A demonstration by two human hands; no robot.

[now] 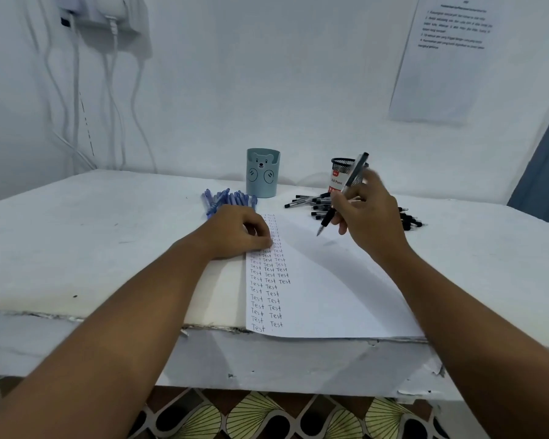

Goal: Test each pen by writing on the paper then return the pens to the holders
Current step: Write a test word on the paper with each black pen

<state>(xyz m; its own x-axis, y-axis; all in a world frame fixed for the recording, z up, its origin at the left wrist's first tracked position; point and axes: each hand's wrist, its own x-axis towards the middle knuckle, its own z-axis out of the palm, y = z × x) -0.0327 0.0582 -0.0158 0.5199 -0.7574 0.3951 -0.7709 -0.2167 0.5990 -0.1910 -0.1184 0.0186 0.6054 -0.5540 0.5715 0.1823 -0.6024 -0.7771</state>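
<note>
— Where do we stand? Our right hand (366,213) grips a black pen (343,194), tip just above the paper (330,296); our left hand (235,231), fingers curled, presses the sheet's left edge to the desk (92,236).

— Then we should keep that edge pinned and lower the tip beside the columns of "Test", writing lightly.

— And afterwards?

— Into the mesh holder (343,172), we judge, not the bear holder (262,172).

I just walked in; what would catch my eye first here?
Probably the right hand holding a black pen tip-down above the paper, whose left side is filled with columns of the word "Test". The left hand rests on the sheet's left edge, and a bear-faced blue pen holder stands behind.
</note>
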